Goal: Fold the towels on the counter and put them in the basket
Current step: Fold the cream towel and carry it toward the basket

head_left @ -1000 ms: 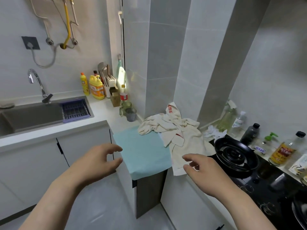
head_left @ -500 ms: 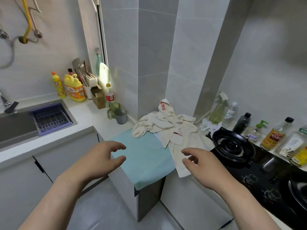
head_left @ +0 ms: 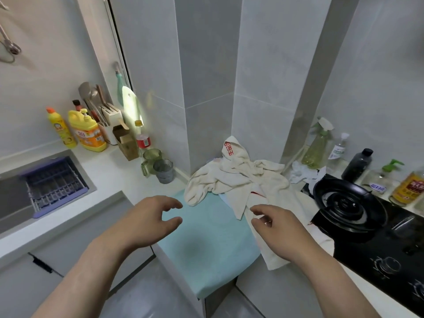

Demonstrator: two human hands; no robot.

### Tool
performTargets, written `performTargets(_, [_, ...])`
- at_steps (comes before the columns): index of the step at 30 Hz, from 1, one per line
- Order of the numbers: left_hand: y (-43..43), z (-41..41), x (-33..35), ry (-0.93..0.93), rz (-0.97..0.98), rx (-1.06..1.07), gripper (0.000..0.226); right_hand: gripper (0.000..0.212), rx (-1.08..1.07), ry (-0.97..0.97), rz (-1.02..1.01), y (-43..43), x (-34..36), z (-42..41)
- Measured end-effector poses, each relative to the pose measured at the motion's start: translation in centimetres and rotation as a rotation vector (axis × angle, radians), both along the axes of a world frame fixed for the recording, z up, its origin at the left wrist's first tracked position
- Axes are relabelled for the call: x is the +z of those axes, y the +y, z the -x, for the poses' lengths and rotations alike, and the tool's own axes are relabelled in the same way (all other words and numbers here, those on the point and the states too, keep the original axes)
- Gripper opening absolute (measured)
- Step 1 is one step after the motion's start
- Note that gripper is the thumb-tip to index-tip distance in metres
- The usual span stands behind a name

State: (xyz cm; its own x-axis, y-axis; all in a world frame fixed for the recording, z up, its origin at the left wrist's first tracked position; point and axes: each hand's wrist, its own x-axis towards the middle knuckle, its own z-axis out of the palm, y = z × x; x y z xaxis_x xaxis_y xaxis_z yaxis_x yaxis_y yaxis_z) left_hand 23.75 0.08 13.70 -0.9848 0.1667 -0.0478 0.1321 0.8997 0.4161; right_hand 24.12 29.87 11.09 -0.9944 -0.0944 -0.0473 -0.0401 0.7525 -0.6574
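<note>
The towels [head_left: 238,182] are seen in cream, marked with red printed characters. The counter cloth [head_left: 206,244] is coloured a plain pale turquoise. The stove [head_left: 367,260] is finished in glossy black, the sink rack [head_left: 55,182] in purple, and the detergent jug [head_left: 88,131] in yellow and orange.

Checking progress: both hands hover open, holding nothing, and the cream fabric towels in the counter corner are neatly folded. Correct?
No: the head view shows the cream fabric towels crumpled in a heap. The left hand and right hand do hover open, holding nothing.
</note>
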Motion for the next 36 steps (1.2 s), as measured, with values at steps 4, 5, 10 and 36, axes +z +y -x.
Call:
performTargets(4, [-0.4, 4.7, -0.2, 0.004, 0.008, -0.019, 0.037, 0.036, -0.031, -0.04, 0.005, -0.1, -0.3, 3.2])
performTargets(5, [-0.3, 5.7, -0.4, 0.001, 0.008, -0.027, 0.037, 0.035, -0.037, -0.047, -0.001, 0.0, -0.4, 3.9])
performTargets(10, [0.9, 9.6, -1.5, -0.017, 0.005, -0.098, 0.039, 0.033, -0.076, -0.046, -0.027, 0.8, -0.6, 6.5])
performTargets(36, [-1.3, 23.1, -8.1, -0.176, -0.213, -0.384, 0.024, 0.01, -0.427, -0.11, -0.018, -3.8, -5.5, 9.6])
